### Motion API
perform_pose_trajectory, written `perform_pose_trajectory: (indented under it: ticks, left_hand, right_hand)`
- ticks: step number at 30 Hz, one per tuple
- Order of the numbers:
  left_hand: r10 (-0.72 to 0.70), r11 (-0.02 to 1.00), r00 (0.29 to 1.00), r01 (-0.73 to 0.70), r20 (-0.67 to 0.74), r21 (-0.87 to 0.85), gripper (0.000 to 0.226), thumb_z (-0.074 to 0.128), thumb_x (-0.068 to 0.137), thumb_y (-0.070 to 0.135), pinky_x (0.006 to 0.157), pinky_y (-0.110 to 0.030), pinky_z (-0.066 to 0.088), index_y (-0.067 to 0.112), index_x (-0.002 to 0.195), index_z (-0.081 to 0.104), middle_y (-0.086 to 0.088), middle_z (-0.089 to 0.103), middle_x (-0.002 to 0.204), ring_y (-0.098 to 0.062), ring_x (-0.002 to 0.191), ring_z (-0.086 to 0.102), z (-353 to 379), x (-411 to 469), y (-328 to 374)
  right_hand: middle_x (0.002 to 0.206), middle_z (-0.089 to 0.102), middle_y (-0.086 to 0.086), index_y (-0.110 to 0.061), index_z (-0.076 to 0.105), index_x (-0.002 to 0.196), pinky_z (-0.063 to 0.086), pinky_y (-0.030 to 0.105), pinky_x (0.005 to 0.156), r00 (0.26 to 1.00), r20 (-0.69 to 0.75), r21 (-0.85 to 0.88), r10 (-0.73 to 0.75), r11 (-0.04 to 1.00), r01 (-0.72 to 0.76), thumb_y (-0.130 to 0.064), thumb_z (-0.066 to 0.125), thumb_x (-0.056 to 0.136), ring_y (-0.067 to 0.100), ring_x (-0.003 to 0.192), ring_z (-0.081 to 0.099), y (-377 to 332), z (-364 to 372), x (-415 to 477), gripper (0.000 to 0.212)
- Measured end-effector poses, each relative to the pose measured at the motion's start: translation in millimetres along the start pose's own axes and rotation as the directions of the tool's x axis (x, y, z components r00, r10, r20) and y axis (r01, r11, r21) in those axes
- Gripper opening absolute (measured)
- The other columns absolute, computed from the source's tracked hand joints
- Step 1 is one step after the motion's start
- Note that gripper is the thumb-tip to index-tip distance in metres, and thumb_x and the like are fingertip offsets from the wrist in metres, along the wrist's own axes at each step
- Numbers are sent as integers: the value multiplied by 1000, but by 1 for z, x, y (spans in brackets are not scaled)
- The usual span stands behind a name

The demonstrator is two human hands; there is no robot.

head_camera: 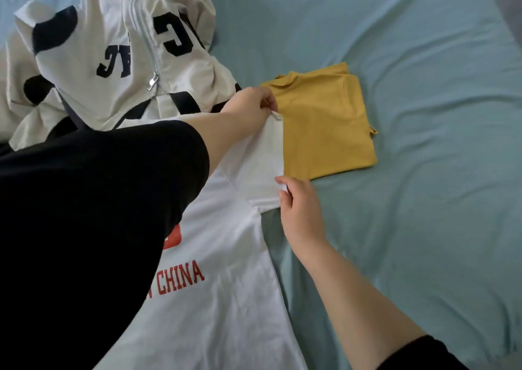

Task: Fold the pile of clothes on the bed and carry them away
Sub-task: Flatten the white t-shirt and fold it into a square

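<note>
Soft, dim daylight; wide-angle bending at edges.

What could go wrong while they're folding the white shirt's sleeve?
1. The sleeve overlaps the edge of the folded yellow shirt, so swinging it over might drag that shirt and spoil its fold.
2. The left hand and right hand each pinch only a corner of the sleeve; one could slip and leave the fold crooked.
3. The jacket seems to lie against the top of the white shirt, so it may snag.
</note>
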State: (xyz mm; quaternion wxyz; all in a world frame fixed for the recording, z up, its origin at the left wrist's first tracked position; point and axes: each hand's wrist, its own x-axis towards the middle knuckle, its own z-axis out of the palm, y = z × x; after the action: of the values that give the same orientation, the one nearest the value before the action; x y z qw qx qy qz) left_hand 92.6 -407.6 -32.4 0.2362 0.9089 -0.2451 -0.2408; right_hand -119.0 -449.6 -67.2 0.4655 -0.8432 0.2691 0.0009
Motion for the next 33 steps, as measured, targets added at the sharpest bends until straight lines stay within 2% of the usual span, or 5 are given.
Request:
perform_pose_trajectory:
  ticks: [7, 11, 15, 23, 33]
  left_hand:
    - [253, 966, 881, -255, -399, 50, 32, 44, 99, 21, 105, -22, 31, 24, 130, 54, 3, 52, 133, -14, 124, 45, 5, -111, -20]
    - [-244, 955, 954, 268, -175, 129, 55, 24, 99, 54, 120, -42, 9, 43, 151, 9, 9, 7, 162, -12, 149, 2, 43, -237, -87]
    - [-332, 875, 943, 322, -35, 362, 70, 2, 89, 75, 113, -43, -25, 44, 144, -30, 8, -42, 152, -11, 139, -39, 84, -259, -128]
    - [-303, 868, 947, 322, -110, 379, 69, 0, 91, 73, 108, -44, -33, 41, 145, -29, 7, -43, 151, -14, 140, -38, 70, -275, -126]
    - [-559, 772, 829, 509, 25, 382, 72, -10, 81, 80, 111, -59, -21, 47, 141, -33, 15, -45, 149, -17, 137, -43, 90, -460, -215]
  right_hand:
    - [105, 57, 4, -14, 68, 110, 46, 39, 81, 945, -243, -182, -220, 967, 178, -9, 57, 88, 23, 91, 56, -13, 5, -26, 25]
    - [144, 50, 3, -22, 56, 134, 36, 41, 106, 839, 247, -433, -486, 719, 544, -32, 47, 94, 22, 131, 47, -13, 41, -66, 42]
    - [159, 20, -4, -23, 27, 152, 21, 45, 116, 775, 488, -586, -402, 507, 632, -55, 34, 97, 12, 146, 22, 42, 28, -65, 64]
    - [161, 8, -3, -18, 11, 152, 0, 47, 118, 931, 323, -687, -170, 635, 355, -48, 16, 98, 14, 148, 7, 13, 33, -93, 63]
    - [158, -28, -5, -32, -22, 149, -14, 46, 118, 864, 493, -733, -101, 487, 475, -62, -1, 93, 13, 145, -25, 33, 68, -168, 67]
